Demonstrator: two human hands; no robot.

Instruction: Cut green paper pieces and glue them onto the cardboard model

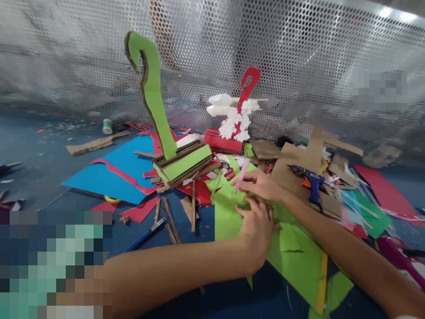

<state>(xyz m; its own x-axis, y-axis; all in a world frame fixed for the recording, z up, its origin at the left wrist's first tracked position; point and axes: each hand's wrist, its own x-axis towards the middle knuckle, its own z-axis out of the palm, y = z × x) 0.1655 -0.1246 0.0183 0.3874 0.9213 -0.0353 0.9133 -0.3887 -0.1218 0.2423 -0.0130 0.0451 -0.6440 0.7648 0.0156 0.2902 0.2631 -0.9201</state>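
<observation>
My right hand (260, 185) is closed around a pale pink pen (244, 172), its lower end down at a bright green paper sheet (229, 221). Just below it, my left hand (255, 226) rests on the same sheet, fingers apart and partly bent, palm hidden. Some creases and cut edges show in the green paper. Beyond the hands stands a green-faced cardboard piece (154, 97) with a hooked top, fixed upright in a cardboard base (186, 164). Behind it is a smaller red hooked piece (247, 88) decorated with white paper flowers (232, 122).
A blue glue gun (314, 184) lies on brown cardboard (288, 170) at the right. To the left are a blue sheet (116, 170), cardboard strips (171, 219) and a blue-handled cutter (144, 235). A perforated metal panel (299, 66) runs along the back.
</observation>
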